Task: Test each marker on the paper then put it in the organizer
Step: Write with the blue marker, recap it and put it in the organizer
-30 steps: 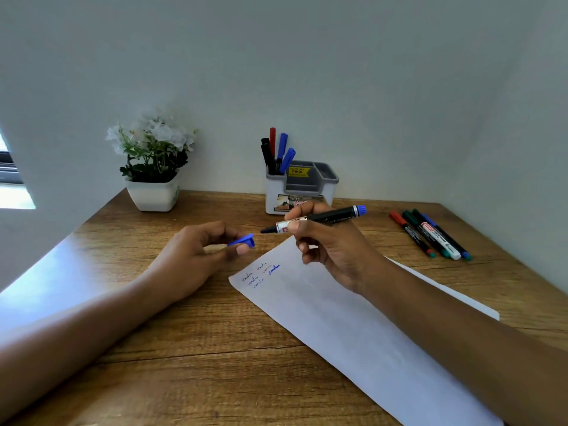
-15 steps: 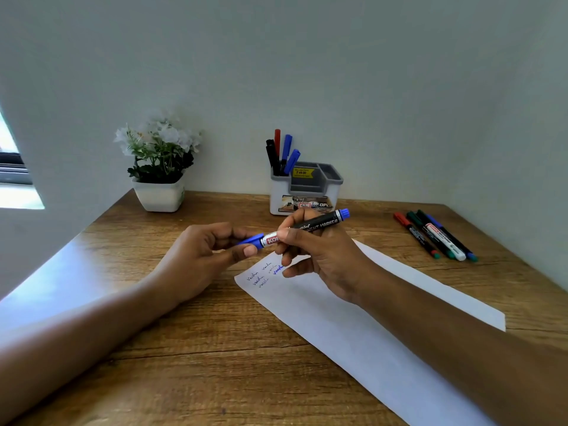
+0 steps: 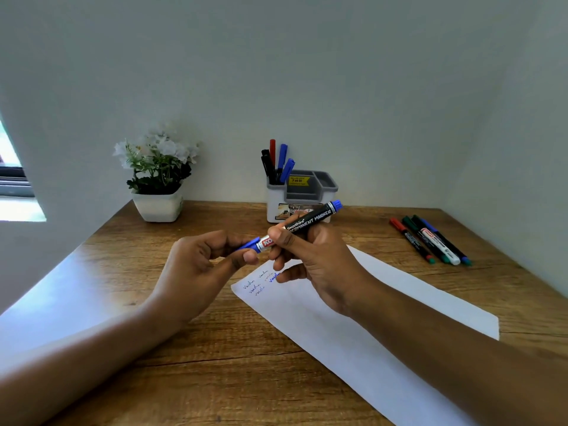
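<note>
My right hand (image 3: 310, 262) grips a black permanent marker (image 3: 310, 218) with a blue end, held level above the table. My left hand (image 3: 199, 265) pinches the blue cap (image 3: 250, 243), which sits on the marker's tip. Below them lies a long white paper (image 3: 353, 330) with small scribbles in dark and blue ink at its near-left corner. A white and grey organizer (image 3: 276, 204) stands at the back against the wall, with several markers (image 3: 276, 162) upright in its left compartment. Several loose markers (image 3: 430, 239) lie side by side on the table at the right.
A white pot with white flowers (image 3: 158, 176) stands at the back left of the wooden table (image 3: 215, 364). Walls close in the table at the back and the right. A window shows at the far left edge.
One second ago my left hand held the blue cap apart from the uncapped marker. The hands came together and the cap now sits on the marker's tip.
</note>
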Demonstrator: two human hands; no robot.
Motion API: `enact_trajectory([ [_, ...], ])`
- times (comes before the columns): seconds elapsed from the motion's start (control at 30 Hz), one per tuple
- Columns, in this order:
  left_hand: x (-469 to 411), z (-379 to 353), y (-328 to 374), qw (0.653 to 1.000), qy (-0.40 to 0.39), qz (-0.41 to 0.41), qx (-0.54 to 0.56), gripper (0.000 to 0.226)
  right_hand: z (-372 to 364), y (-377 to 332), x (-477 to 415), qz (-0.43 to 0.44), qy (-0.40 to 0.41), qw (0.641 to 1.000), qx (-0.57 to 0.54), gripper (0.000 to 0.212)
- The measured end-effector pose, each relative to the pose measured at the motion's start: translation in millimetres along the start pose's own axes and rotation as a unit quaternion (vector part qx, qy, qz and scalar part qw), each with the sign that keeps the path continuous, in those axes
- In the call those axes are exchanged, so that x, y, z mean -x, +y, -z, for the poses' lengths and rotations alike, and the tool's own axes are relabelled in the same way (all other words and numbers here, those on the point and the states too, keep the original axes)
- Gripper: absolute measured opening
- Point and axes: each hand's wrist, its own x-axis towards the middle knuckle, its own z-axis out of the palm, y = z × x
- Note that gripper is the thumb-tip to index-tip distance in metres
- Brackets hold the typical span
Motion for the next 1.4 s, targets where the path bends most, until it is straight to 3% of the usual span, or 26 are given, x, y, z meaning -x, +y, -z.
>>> enact_trajectory([
  [0.27, 6.0, -5.0, 9.1, 0.998, 0.027, -0.015, -0.05, 0.019, -2.2, 2.5, 5.4, -0.011, 0.014, 1.0, -0.015, 0.015],
  [0.43, 3.9, -6.0, 12.1, 0.997, -0.014, 0.041, 0.066, 0.021, 4.4, 2.1, 4.4, 0.015, -0.014, 1.0, 0.012, 0.017],
  [0.7, 4.1, -9.9, 21.8, 0.96, -0.052, 0.158, 0.224, 0.02, 9.2, -3.3, 3.8, 0.082, -0.062, 0.991, 0.084, 0.016],
  [0.93, -9.8, -3.7, 33.6, 0.966, -0.043, 0.16, 0.198, 0.024, 7.0, -6.9, -1.1, 0.079, 0.016, 0.996, 0.034, 0.019],
  [1.07, -8.5, -4.6, 31.0, 0.937, -0.09, 0.23, 0.249, 0.04, 7.7, -0.2, -0.9, 0.04, 0.043, 0.997, -0.05, 0.02],
  [1.2, -9.9, -0.3, 24.0, 0.923, -0.106, 0.251, 0.273, 0.041, 13.9, -1.5, -1.5, 0.03, 0.04, 0.997, -0.066, 0.021],
  [1.4, -11.0, 1.3, 24.5, 0.952, -0.143, 0.199, 0.181, 0.037, 13.0, 0.6, -2.0, 0.034, 0.025, 0.999, -0.032, 0.014],
])
